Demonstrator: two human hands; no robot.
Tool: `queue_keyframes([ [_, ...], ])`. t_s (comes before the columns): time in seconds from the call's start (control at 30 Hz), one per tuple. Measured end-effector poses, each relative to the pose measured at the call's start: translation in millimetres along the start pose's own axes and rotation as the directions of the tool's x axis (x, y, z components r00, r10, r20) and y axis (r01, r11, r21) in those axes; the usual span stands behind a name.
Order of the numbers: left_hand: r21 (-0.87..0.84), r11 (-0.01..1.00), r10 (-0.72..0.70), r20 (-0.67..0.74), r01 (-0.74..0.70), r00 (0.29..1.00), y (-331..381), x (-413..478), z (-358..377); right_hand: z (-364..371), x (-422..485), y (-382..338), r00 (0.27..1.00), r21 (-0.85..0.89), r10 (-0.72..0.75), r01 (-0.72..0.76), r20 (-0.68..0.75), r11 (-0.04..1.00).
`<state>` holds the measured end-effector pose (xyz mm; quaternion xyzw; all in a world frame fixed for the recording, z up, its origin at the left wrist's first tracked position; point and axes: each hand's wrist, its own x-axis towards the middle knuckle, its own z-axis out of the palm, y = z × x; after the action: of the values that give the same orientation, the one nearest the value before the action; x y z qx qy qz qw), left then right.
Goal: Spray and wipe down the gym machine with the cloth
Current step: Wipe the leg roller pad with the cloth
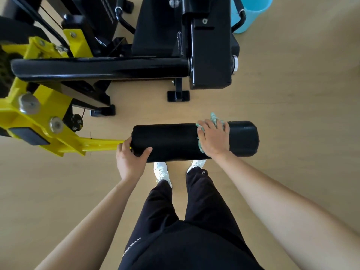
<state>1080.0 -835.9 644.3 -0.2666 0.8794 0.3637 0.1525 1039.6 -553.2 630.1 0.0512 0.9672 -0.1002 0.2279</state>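
Pale wooden flooring (pixel 292 98) ran under everything, with the black and yellow gym machine (pixel 210 55) standing beyond both hands. Its black foam roller pad (pixel 175 141) lay crosswise directly under the hands, carried on a yellow lever arm (pixel 97 145) that reached away past the left hand (pixel 130 158). The cloth (pixel 214 117) was trapped between the right hand (pixel 213 138) and the top of the pad, towards the pad's outer end, with the bare end of the pad sticking out past that hand. The cloth was a crumpled rag, pale teal with white; one corner stuck up beyond the fingertips and its edges peeped out on the thumb side of the palm. The pad looked matte and smooth. The right hand lay flat and spread, fingers draped over the pad's curve, pressing the cloth down rather than clutching it. The left hand clasped the pad's inner end, thumb laid along the near face and fingers wrapped round the end by the yellow arm. Below the pad showed white shoes (pixel 161 172) and black trousers (pixel 194 221). Far beyond the right hand stood a light blue container (pixel 251 14), just beside the machine's frame.
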Motion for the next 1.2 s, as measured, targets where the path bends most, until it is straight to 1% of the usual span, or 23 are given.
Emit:
queue_keyframes([
  [0.17, -0.008, 0.999, -0.053, -0.007, 0.053, 0.999, -15, -15, -1, 8, -3, -65, 0.986, -0.019, -0.158, 0.159, 0.058, 0.987],
  [0.23, -0.010, 0.999, -0.042, -0.015, 0.042, 0.999, -18, -24, -2, 10, -5, -93, 0.971, -0.007, -0.221, 0.222, 0.091, 0.975],
  [0.3, -0.014, 0.999, -0.052, 0.000, 0.052, 0.999, -22, -31, -4, 15, -7, -122, 0.946, -0.003, -0.303, 0.305, 0.119, 0.952],
  [0.4, -0.021, 0.993, -0.112, 0.061, 0.113, 0.992, -28, -34, -6, 26, -11, -161, 0.896, -0.046, -0.421, 0.431, 0.142, 0.901],
  [0.5, -0.023, 0.993, -0.109, 0.099, 0.112, 0.989, -32, -35, -8, 31, -10, -176, 0.848, -0.109, -0.505, 0.524, 0.163, 0.845],
  [0.57, -0.025, 0.993, -0.115, 0.119, 0.118, 0.986, -31, -33, -10, 30, -6, -168, 0.822, -0.101, -0.544, 0.563, 0.166, 0.820],
  [0.6, -0.018, 0.992, -0.123, 0.129, 0.126, 0.984, -30, -31, -12, 28, -5, -159, 0.821, -0.092, -0.548, 0.566, 0.160, 0.820],
  [0.67, 0.033, 0.988, -0.156, 0.135, 0.153, 0.979, -25, -28, -16, 22, -4, -137, 0.855, -0.069, -0.502, 0.513, 0.130, 0.856],
  [0.73, 0.119, 0.980, -0.172, 0.099, 0.160, 0.980, -18, -22, -21, 13, -5, -109, 0.915, -0.049, -0.390, 0.396, 0.102, 0.917],
  [0.77, 0.140, 0.979, -0.157, 0.068, 0.146, 0.985, -14, -20, -21, 8, -5, -91, 0.941, -0.044, -0.326, 0.331, 0.094, 0.943],
  [0.83, 0.120, 0.987, -0.108, 0.013, 0.106, 0.994, -5, -13, -19, 0, -4, -52, 0.976, -0.036, -0.200, 0.204, 0.081, 0.978],
  [0.9, 0.085, 0.994, -0.067, -0.014, 0.068, 0.998, 5, -3, -13, -7, -5, -10, 0.995, -0.036, -0.085, 0.087, 0.051, 0.996],
  [1.0, 0.122, 0.992, -0.041, 0.014, 0.039, 0.999, 18, 18, -4, -15, -8, 44, 0.997, -0.062, 0.079, -0.079, -0.007, 0.995],
  [1.1, 0.182, 0.982, -0.066, 0.049, 0.056, 0.997, 21, 34, 4, -17, -8, 85, 0.969, -0.069, 0.243, -0.246, -0.043, 0.967],
  [1.2, 0.132, 0.990, -0.051, 0.023, 0.048, 0.998, 18, 30, 6, -17, -4, 100, 0.929, -0.023, 0.364, -0.366, -0.067, 0.930],
])
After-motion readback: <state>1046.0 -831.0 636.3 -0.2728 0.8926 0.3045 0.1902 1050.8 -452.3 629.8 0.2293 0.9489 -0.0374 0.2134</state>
